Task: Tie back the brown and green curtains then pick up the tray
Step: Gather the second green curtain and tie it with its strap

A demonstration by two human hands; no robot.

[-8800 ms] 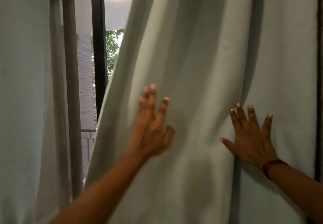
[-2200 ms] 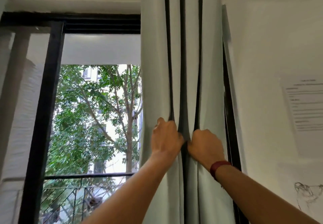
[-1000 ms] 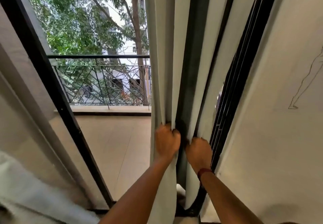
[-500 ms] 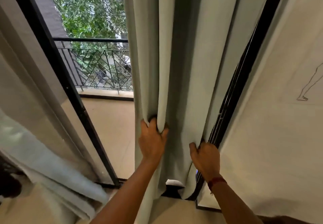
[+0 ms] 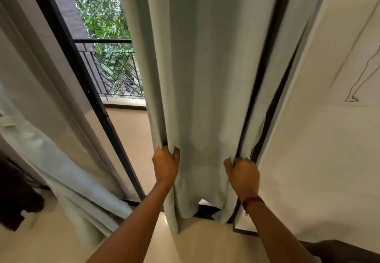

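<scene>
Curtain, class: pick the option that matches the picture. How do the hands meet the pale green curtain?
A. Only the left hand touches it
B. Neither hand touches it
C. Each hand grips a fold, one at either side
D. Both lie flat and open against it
C: the left hand and the right hand each curl their fingers round a fold of the curtain, at either side.

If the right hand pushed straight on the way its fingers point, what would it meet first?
Probably the folds of the pale green fabric curtain that the right hand grips, then the black door frame behind; depth is unclear.
</scene>
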